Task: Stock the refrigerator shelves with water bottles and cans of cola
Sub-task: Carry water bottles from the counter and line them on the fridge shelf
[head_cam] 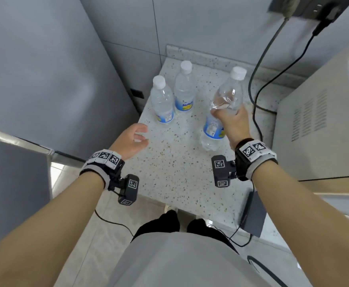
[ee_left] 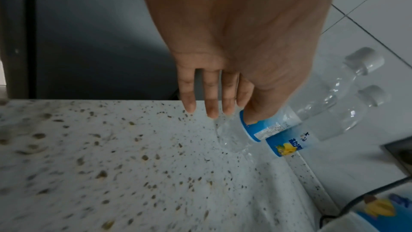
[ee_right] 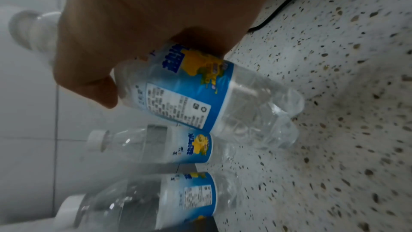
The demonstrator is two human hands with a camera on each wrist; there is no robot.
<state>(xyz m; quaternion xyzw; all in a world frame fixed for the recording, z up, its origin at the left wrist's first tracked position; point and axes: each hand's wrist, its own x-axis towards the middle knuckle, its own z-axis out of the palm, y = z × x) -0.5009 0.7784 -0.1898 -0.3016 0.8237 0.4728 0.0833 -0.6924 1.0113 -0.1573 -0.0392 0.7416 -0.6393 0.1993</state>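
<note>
My right hand (head_cam: 230, 119) grips a clear water bottle (head_cam: 221, 112) with a white cap and blue label around its middle, lifted and tilted just above the speckled counter (head_cam: 175, 168); the right wrist view shows this held bottle (ee_right: 200, 94) with its base off the surface. Two more water bottles (head_cam: 162, 100) (head_cam: 184, 90) stand upright at the back left of the counter. My left hand (head_cam: 132, 139) hovers open over the counter's left edge, holding nothing, a little short of the nearer bottle (ee_left: 274, 128). No cola cans are in view.
The grey refrigerator (head_cam: 45, 79) stands to the left of the counter. A cream microwave (head_cam: 318, 129) fills the right side, with black cables (head_cam: 256, 96) trailing beside it. A dark power adapter (head_cam: 254, 216) lies at the counter's front right edge.
</note>
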